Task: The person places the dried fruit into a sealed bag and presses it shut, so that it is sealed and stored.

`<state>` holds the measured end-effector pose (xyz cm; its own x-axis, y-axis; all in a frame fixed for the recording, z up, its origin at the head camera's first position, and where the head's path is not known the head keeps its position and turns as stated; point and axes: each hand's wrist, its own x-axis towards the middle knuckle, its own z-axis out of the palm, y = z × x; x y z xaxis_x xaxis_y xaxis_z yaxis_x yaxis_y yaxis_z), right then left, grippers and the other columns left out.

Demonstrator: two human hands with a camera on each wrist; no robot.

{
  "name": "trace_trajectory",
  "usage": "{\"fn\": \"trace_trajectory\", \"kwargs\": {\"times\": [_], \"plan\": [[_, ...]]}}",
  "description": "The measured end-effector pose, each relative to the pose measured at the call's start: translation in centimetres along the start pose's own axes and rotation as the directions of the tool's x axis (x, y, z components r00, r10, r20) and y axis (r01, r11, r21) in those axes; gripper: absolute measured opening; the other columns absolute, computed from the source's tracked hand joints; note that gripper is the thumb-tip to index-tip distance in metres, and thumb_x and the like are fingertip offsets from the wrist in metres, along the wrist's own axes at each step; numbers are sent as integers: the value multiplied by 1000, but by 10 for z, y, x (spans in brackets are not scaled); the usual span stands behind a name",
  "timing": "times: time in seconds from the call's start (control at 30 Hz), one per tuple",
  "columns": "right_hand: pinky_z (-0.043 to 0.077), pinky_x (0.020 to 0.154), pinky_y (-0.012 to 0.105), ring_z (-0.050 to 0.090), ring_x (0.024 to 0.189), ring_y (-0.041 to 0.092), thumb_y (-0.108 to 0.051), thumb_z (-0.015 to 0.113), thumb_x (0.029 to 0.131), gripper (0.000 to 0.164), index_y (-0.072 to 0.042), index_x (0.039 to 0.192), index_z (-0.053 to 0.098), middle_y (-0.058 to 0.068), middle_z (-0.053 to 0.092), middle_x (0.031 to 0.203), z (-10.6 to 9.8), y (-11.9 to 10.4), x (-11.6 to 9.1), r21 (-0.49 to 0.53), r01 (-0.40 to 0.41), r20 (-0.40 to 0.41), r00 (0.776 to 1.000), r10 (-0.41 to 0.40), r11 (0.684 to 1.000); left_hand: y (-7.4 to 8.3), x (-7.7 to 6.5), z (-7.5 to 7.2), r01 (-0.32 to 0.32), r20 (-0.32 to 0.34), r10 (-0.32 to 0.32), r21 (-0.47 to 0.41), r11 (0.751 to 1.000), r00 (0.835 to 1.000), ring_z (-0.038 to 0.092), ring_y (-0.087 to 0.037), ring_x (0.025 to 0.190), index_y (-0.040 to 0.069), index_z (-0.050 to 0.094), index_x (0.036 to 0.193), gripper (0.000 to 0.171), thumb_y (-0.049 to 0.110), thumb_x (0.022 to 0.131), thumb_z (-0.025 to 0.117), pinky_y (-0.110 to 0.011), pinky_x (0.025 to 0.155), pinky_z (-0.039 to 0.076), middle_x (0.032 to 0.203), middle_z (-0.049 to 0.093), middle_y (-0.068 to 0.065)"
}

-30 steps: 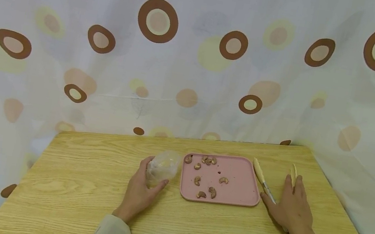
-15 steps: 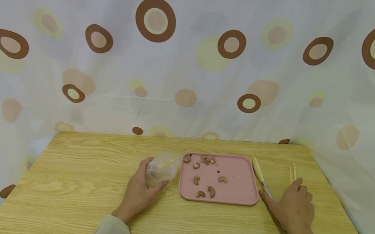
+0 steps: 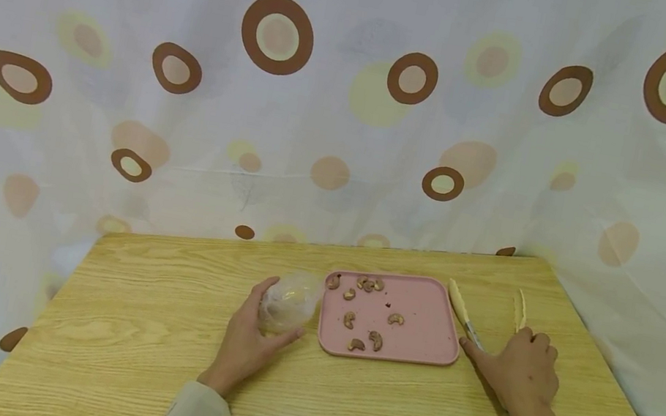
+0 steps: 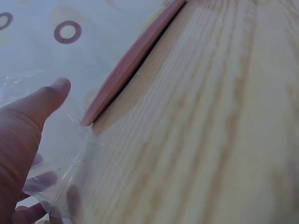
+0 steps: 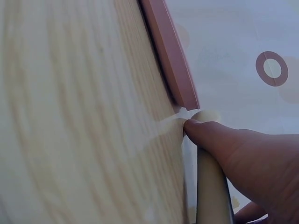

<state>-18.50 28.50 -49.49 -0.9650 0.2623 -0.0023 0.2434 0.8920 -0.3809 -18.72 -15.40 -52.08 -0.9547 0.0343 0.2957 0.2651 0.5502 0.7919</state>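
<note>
My left hand (image 3: 241, 352) lies around the left and near sides of a clear plastic bag (image 3: 293, 301), which stands rounded and wrinkled on the table. Its thumb (image 4: 49, 100) reaches out straight, apart from the plastic in the left wrist view; the other fingers show blurred through it. Over on the right, my right hand (image 3: 523, 379) grips spread tongs (image 3: 460, 306) with pale yellow tips. The thumb presses one tong arm (image 5: 212, 186), and bent fingers lie over the other. Between the hands, a pink tray (image 3: 423, 343) bears several brown-skinned cashews (image 3: 375, 340), mostly on its left half.
A wooden table (image 3: 152, 325) carries everything, with a patterned curtain (image 3: 199, 132) hanging right behind it and along the right side. The tray's raised rim stands close to both the bag and the left tong arm.
My right fingers, straight a second ago, have bent in over the tongs' right arm. My left thumb has moved off the bag toward me, and the bag looks rounder. The tray stays put.
</note>
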Motion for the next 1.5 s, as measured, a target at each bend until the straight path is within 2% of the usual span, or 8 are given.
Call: {"fn": "trace_trajectory", "kwargs": {"times": [0.33, 0.53, 0.7, 0.87, 1.03, 1.23, 1.37, 1.5], "plan": [[54, 67, 61, 47, 117, 65, -74, 72, 93, 112, 28, 131, 46, 50, 45, 129, -2, 0, 1, -8, 16, 18, 1000, -16, 1000, 3, 0, 2, -29, -36, 29, -9, 1000, 999, 67, -33, 132, 15, 52, 155, 73, 38, 95, 87, -57, 109, 55, 151, 65, -11], [53, 67, 60, 46, 117, 64, -76, 70, 93, 112, 27, 129, 46, 49, 44, 128, -3, 0, 1, -3, 7, 38, 999, -6, 1000, -1, 1, -4, -17, 42, 21, -100, 995, 999, 67, -26, 127, 27, 53, 156, 69, 35, 96, 87, -52, 105, 56, 146, 68, -5], [53, 63, 57, 49, 113, 62, -75, 70, 93, 106, 25, 124, 50, 47, 46, 124, -4, 0, 2, 1, 2, 45, 999, -2, 1000, -3, 2, -13, 31, 92, -10, -226, 974, 996, 63, -20, 129, 36, 56, 152, 67, 27, 95, 89, -47, 107, 54, 145, 67, 2], [52, 63, 57, 50, 109, 59, -72, 71, 93, 100, 23, 119, 52, 45, 46, 121, -4, 2, 3, 13, 8, 33, 999, -8, 1000, -3, 4, -19, 30, 103, 0, -280, 959, 995, 62, -18, 133, 33, 58, 152, 66, 23, 94, 89, -47, 110, 52, 149, 66, 3], [52, 67, 60, 47, 109, 59, -72, 63, 98, 98, 23, 121, 50, 45, 43, 123, -6, 2, 4, 42, 5, 63, 998, -7, 999, -2, 4, -22, 29, 115, 7, -309, 950, 993, 64, -27, 135, 27, 58, 153, 66, 20, 95, 88, -51, 110, 50, 150, 68, -9], [50, 81, 70, 39, 121, 65, -64, 57, 105, 100, 27, 141, 39, 51, 35, 137, -10, 2, 5, 77, 4, 120, 993, -13, 997, -6, 5, -24, 37, 120, 4, -341, 939, 993, 66, -31, 136, 23, 59, 153, 64, 14, 96, 86, -39, 111, 51, 148, 69, -16], [48, 90, 75, 39, 128, 67, -55, 58, 108, 95, 26, 151, 33, 50, 36, 144, -10, 3, 5, 105, 36, 97, 994, -46, 994, -6, 5, -23, 43, 135, 7, -365, 930, 991, 65, -27, 136, 20, 59, 153, 64, 12, 96, 85, -29, 111, 50, 148, 69, -17], [49, 90, 74, 46, 126, 65, -47, 59, 109, 89, 24, 155, 32, 48, 39, 143, -9, 5, 5, 133, 78, 60, 994, -87, 988, -4, 5, -23, 51, 136, -1, -361, 931, 991, 64, -26, 138, 20, 59, 152, 63, 14, 95, 86, -31, 114, 49, 148, 69, -14]]}}
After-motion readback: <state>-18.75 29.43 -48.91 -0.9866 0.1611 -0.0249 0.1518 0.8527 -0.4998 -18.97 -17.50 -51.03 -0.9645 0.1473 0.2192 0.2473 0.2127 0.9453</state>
